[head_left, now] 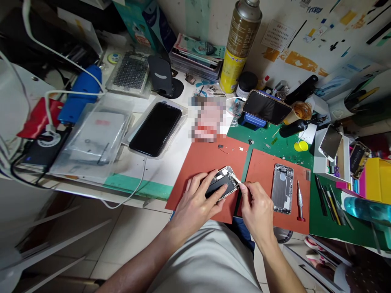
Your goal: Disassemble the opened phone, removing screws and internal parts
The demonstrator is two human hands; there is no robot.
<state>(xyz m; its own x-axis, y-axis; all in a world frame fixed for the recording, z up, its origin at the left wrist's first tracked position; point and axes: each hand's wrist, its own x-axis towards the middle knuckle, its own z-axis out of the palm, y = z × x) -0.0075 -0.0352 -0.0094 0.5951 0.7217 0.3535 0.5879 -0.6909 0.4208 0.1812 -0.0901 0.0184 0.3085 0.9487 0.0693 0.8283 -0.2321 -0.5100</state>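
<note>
An opened smartphone (224, 182), its battery and circuit board exposed, lies tilted over the left red-brown mat (210, 156). My left hand (198, 201) grips it with fingers across its left side and lower edge. My right hand (255, 201) pinches a thin silvery tool (236, 178) at the phone's upper right end; its exact kind is too small to make out. Right of that hand, a bare phone housing (282, 189) rests on a second red-brown mat (261, 167), with a screwdriver (299, 201) beside it.
A black-screened phone (155, 129) and plastic-bagged parts (94, 134) lie left. Behind stand a phone on a blue stand (266, 107) and a spray can (240, 47). Several slim tools (331, 201), a white box (336, 158) and a blue bottle (368, 208) are right. White cables (142, 175) hang over the front edge.
</note>
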